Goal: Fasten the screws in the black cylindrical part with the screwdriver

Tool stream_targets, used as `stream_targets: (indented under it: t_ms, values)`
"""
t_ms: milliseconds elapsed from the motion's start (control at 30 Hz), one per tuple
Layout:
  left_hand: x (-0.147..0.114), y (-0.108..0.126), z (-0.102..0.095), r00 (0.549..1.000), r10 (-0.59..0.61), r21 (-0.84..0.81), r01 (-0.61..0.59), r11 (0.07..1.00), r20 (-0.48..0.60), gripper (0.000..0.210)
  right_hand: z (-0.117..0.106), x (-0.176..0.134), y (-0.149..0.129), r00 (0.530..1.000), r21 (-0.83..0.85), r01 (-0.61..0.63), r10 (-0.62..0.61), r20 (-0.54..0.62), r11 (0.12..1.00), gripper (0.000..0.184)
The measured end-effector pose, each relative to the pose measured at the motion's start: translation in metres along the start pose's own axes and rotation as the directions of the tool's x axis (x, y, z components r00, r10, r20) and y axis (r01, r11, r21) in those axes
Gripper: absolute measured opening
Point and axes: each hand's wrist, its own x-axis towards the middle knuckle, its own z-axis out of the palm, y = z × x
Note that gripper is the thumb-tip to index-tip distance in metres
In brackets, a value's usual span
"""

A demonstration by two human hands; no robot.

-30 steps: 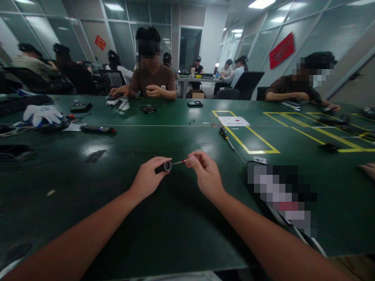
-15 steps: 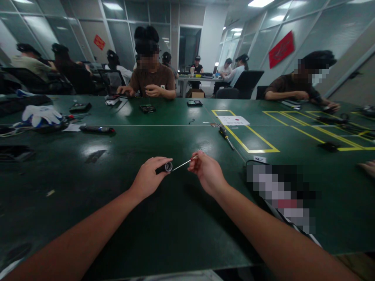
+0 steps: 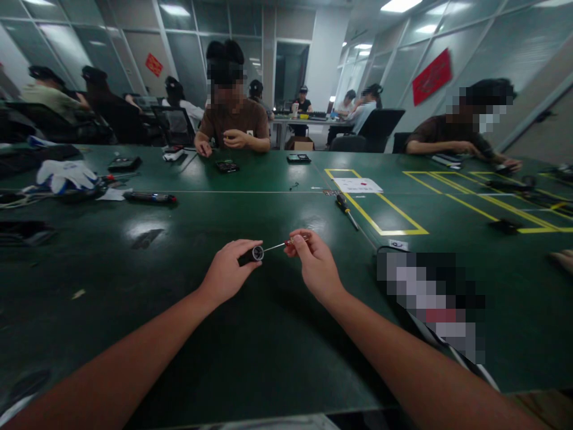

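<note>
My left hand (image 3: 229, 272) is closed round a black cylinder (image 3: 246, 258) with a silver-rimmed open end that faces right; its kind I cannot tell. Between the fingers of my right hand (image 3: 316, 260) is a thin screwdriver (image 3: 290, 243) with a red, partly clear handle. Its slim metal shaft points left, and the tip is at the cylinder's open end. Whether the tip touches anything inside is too small to see. Both hands are held over the green table (image 3: 215, 370).
A yellow-and-black screwdriver (image 3: 347, 210) lies beyond my right hand, near a paper sheet (image 3: 358, 185). A dark elongated tool (image 3: 150, 197) and white gloves (image 3: 65, 176) lie to the left. A blurred-out flat item (image 3: 430, 304) rests beside my right forearm. Co-workers sit opposite.
My right hand has tilted and brought the screwdriver's shaft up to the cylinder's open end, from just below its rim. My left hand stays nearly still. The co-worker opposite has shifted a hand.
</note>
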Motion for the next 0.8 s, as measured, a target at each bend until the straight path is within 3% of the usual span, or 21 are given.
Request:
stream_targets:
  t_ms: [400,800]
  values:
    - [0.0001,-0.0045,0.0007,1.000,-0.008,0.002,0.008,1.000,-0.017,0.041,-0.0010,-0.0030,-0.0062,0.983,0.009,0.047,-0.048,0.178,0.999,0.020]
    - [0.0004,-0.0074,0.0004,1.000,0.028,0.012,-0.028,1.000,0.000,0.041,-0.0004,-0.0057,-0.0097,0.973,0.022,0.040,-0.044,0.228,0.999,0.020]
